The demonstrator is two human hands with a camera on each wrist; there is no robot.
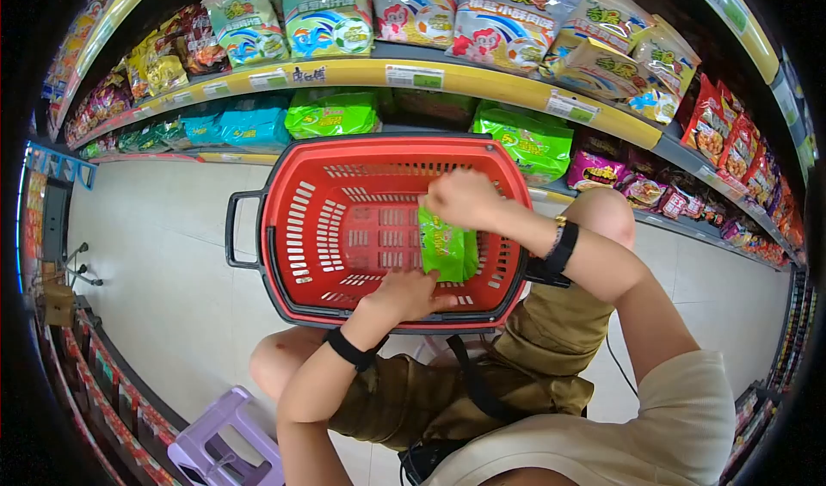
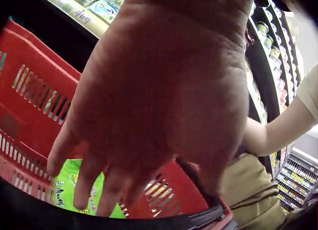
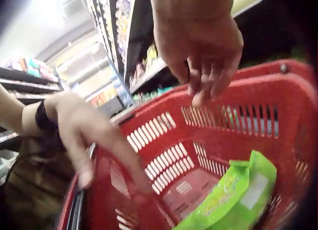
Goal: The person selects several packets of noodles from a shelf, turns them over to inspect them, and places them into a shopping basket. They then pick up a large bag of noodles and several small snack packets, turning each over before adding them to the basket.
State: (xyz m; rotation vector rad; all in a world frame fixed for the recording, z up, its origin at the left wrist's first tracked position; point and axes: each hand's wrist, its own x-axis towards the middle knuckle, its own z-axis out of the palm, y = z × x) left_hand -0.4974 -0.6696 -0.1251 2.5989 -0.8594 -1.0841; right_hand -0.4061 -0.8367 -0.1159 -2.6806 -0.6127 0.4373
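Left hand [image 1: 398,298], fingers spread, nears the shopping basket [image 1: 297,290]'s lower edge; right hand [image 1: 465,199], loosely curled, above green packet [image 1: 447,254]; bare floor left.

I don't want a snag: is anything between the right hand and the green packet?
Nothing visible: the right hand hangs above the red basket, with open space down to the green packet inside it.

Head view: green packet [image 1: 446,252] partly hidden behind right hand [image 1: 465,199], purple stool [image 1: 225,447] cut off, price tags [image 1: 415,76] unreadably small. Right wrist view: packet cut off below, left hand [image 3: 87,123] blurred.
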